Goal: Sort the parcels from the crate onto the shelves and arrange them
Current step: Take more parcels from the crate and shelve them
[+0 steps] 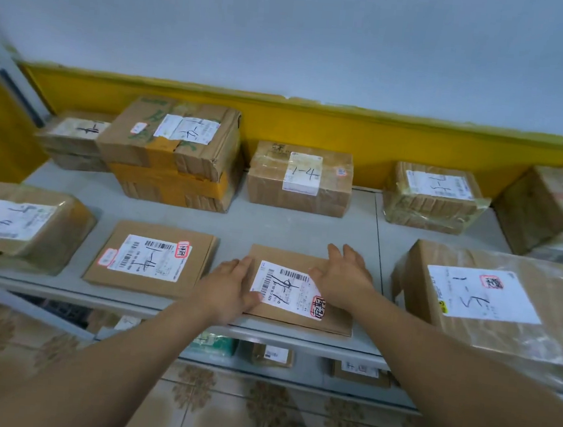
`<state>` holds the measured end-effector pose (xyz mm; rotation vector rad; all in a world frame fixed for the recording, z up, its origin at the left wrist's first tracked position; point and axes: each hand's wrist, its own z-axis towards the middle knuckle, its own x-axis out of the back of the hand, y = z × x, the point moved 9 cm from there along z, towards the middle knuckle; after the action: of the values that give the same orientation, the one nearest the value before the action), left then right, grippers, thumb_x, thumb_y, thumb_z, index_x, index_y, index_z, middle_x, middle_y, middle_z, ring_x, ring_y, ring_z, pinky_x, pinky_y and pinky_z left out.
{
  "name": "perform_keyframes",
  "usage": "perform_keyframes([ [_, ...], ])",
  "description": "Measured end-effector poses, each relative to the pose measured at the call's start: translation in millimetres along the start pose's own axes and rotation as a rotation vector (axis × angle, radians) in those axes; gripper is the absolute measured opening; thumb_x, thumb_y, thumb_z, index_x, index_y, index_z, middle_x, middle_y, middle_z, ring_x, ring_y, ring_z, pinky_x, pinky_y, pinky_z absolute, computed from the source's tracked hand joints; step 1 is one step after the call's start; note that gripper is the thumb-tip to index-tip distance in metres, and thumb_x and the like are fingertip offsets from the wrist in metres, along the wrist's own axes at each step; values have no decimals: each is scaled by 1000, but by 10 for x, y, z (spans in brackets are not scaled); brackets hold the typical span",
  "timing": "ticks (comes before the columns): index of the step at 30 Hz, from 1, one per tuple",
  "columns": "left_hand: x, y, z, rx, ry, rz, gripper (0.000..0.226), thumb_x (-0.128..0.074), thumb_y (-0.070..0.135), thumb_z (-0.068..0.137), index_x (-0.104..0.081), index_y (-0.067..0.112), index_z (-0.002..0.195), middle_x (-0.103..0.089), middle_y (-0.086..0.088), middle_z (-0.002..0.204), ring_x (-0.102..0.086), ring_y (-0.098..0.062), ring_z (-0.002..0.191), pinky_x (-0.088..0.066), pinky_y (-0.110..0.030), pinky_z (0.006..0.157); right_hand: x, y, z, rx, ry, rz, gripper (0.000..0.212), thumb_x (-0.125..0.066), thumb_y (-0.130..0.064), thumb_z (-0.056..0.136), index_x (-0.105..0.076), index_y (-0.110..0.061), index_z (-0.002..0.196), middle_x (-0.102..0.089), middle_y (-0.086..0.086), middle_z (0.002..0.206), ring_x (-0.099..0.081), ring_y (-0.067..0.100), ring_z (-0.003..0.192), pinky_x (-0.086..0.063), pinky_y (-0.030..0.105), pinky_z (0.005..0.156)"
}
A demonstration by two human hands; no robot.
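Flat parcel (293,312) at 6 o'clock on the shelf (272,226), its near edge at the lip. Left hand (228,287) at its 9 o'clock side and right hand (342,277) at 2 o'clock, each grip spread, fingers straight. Best pushed evenly toward 12 o'clock, squared with the neighbouring parcel (150,259) at 9 o'clock.

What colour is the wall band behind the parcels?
Yellow; the wall band shows best in the head view.
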<state>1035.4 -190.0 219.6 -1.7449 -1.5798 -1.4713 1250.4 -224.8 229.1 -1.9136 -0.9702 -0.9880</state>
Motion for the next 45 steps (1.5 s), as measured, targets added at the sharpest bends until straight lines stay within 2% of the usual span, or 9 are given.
perform_keyframes([
  [8, 785, -28, 322, 56, 128, -122, 81, -57, 46, 93, -12, 22, 155, -14, -2, 162, -19, -24, 147, -22, -40, 118, 860, -230, 280, 74, 177, -1, 74, -42, -54, 98, -16, -18, 157, -22, 14, 160, -18, 33, 148, -24, 48, 118],
  [13, 1140, 115, 767, 57, 166, -182, 77, -58, 42, 94, -16, 20, 155, -23, -4, 159, -29, -25, 142, -29, -38, 114, 1161, -214, 779, 76, 164, 22, 75, -40, -54, 99, -12, -17, 158, -20, 14, 160, -16, 35, 148, -22, 49, 118],
  [16, 1236, 167, 1108, 45, 159, -251, 72, -60, 43, 91, -23, 28, 152, -32, -2, 154, -40, -25, 135, -37, -43, 110, 1204, -192, 1156, 70, 135, 2, 73, -39, -51, 100, -14, -15, 158, -17, 16, 161, -15, 36, 148, -21, 50, 119],
  [22, 1248, 151, 1719, 152, 180, -353, 70, -55, 40, 96, -17, 33, 153, -22, -4, 157, -37, -27, 137, -34, -42, 113, 1207, -178, 1680, 76, 112, -69, 73, -30, -58, 99, -11, -19, 158, 4, 11, 165, -2, 34, 151, -20, 50, 119],
  [25, 1172, 128, 1866, 190, 196, -414, 71, -55, 41, 96, -14, 33, 154, -21, -6, 155, -38, -29, 136, -32, -40, 111, 1131, -188, 1848, 97, 75, -120, 91, -7, -76, 83, -19, -24, 156, 2, 12, 166, -1, 37, 150, -22, 56, 119],
  [27, 1122, 146, 1880, 189, 196, -429, 72, -56, 40, 96, -13, 34, 154, -20, -5, 155, -39, -29, 135, -32, -41, 111, 1128, -137, 1835, 78, 76, -114, 81, -13, -70, 91, -18, -24, 157, 0, 13, 165, -4, 35, 151, -21, 53, 120],
  [30, 1062, 277, 1871, 129, 165, -408, 72, -56, 39, 96, -13, 35, 154, -17, -3, 156, -37, -27, 137, -31, -39, 113, 1202, -10, 1747, 73, 150, -117, 70, -27, -58, 101, -12, -21, 158, 0, 11, 166, -3, 31, 152, -15, 48, 120],
  [38, 1120, 392, 1830, 30, 58, -259, 73, -53, 45, 95, -9, 39, 154, -12, 2, 161, -26, -25, 144, -27, -38, 116, 1295, 48, 1731, 16, 155, -154, 77, -28, -61, 100, -11, -14, 158, 0, 12, 166, 1, 31, 153, -12, 49, 122],
  [45, 1346, 48, 1259, -96, 87, -77, 68, -53, 46, 95, -26, 23, 152, -25, -2, 158, -31, -21, 142, -28, -34, 115, 1267, -507, 1432, 66, 192, -194, 76, -29, -63, 99, -14, -18, 158, -9, 11, 166, -4, 30, 153, -11, 51, 122],
])
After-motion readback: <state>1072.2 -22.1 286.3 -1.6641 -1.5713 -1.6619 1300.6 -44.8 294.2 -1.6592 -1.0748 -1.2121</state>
